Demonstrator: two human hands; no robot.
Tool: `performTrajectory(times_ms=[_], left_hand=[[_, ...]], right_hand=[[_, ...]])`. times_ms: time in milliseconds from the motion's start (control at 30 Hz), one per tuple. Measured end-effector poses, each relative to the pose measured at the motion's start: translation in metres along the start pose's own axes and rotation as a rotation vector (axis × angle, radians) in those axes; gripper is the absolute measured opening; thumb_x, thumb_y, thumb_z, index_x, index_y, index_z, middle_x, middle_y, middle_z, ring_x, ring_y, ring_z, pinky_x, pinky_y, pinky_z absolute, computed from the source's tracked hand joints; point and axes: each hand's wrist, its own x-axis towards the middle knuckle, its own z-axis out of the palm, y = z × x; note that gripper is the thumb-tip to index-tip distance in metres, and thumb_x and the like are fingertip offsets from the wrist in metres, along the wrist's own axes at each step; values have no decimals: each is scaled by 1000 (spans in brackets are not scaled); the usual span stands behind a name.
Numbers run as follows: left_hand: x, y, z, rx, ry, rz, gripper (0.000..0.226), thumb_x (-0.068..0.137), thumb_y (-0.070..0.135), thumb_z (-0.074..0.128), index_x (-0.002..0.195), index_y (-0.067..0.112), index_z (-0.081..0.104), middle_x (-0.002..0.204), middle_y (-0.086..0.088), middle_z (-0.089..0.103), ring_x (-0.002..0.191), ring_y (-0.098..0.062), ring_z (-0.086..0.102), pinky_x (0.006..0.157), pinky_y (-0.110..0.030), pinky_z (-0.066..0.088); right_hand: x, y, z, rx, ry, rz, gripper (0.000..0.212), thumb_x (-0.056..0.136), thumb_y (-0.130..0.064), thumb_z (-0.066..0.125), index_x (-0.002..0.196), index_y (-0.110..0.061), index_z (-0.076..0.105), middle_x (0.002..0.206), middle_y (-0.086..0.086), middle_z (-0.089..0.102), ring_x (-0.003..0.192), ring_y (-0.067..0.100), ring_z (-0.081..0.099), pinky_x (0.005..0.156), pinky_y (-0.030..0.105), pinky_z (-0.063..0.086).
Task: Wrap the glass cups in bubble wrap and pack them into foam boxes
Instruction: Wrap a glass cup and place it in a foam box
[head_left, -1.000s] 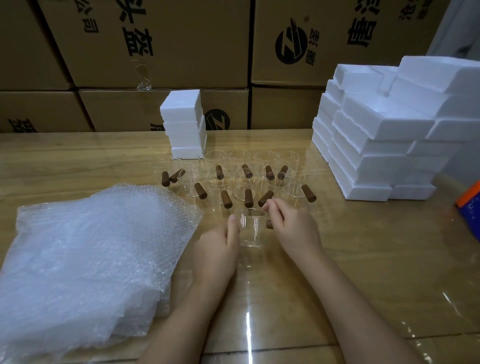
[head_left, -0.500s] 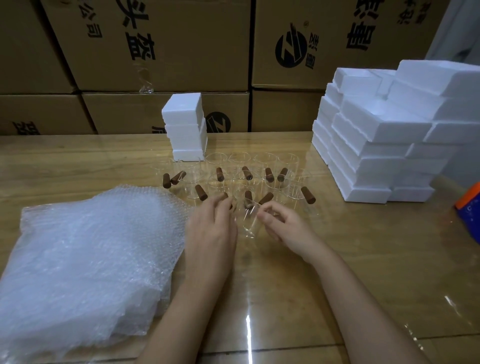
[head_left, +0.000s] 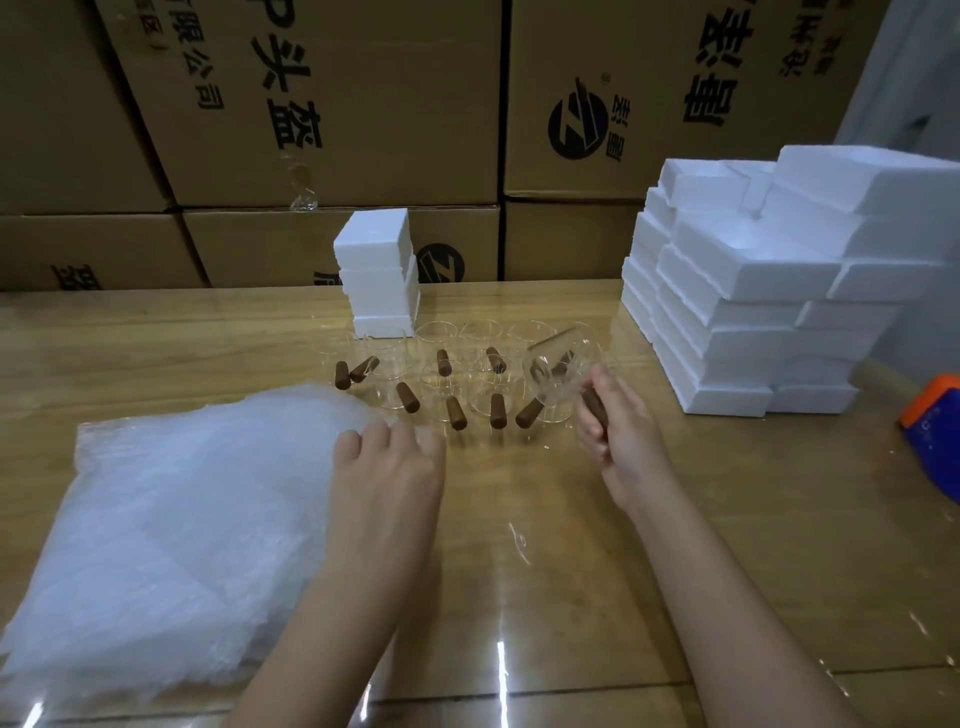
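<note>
Head cam: right hand (head_left: 621, 441) grips a glass cup (head_left: 558, 371) by its handle, tilted in the air at 1 o'clock. Left hand (head_left: 387, 478) touches the bubble wrap (head_left: 182, 519) at 8 o'clock, and I can't tell if it's pinching. A careless swing could clip the standing cups (head_left: 457, 384).

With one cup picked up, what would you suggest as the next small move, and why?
Probably the left hand should pinch one sheet off the bubble wrap stack: its fingers are at the stack's edge, while the right hand holds a glass cup by its wooden handle, unwrapped.
</note>
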Motion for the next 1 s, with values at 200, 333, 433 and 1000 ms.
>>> performTrajectory(times_ms=[200, 333, 433, 1000], left_hand=[[-41, 19, 10, -529, 5, 573, 42, 65, 10, 79, 104, 23, 70, 78, 7, 61, 68, -14, 58, 60, -24, 50], [-50, 12, 8, -621, -396, 560, 25, 87, 23, 48, 104, 31, 65, 93, 10, 62, 86, -10, 59, 70, -17, 39], [-50, 4, 16, -561, -611, 513, 15, 84, 39, 45, 96, 35, 54, 100, 9, 62, 92, -13, 56, 70, -23, 35], [-14, 60, 25, -540, -491, 61, 16, 89, 27, 50, 89, 18, 64, 87, 3, 65, 77, -14, 61, 62, -27, 46]], right_hand=[[-8, -12, -13, -11, 26, 18, 24, 97, -39, 49, 86, -19, 55, 49, -5, 40, 40, 9, 28, 40, 19, 20], [-24, -6, -35, 25, 55, 60, 24, 97, -38, 48, 89, -16, 52, 50, -4, 40, 40, 9, 28, 37, 17, 23], [-34, 0, -47, 74, 71, 84, 22, 98, -34, 46, 89, -15, 50, 48, -3, 40, 38, 8, 28, 35, 17, 21], [-39, 12, -66, 552, -43, 212, 21, 94, -34, 44, 85, -15, 49, 48, -3, 31, 34, 5, 28, 30, 17, 24]])
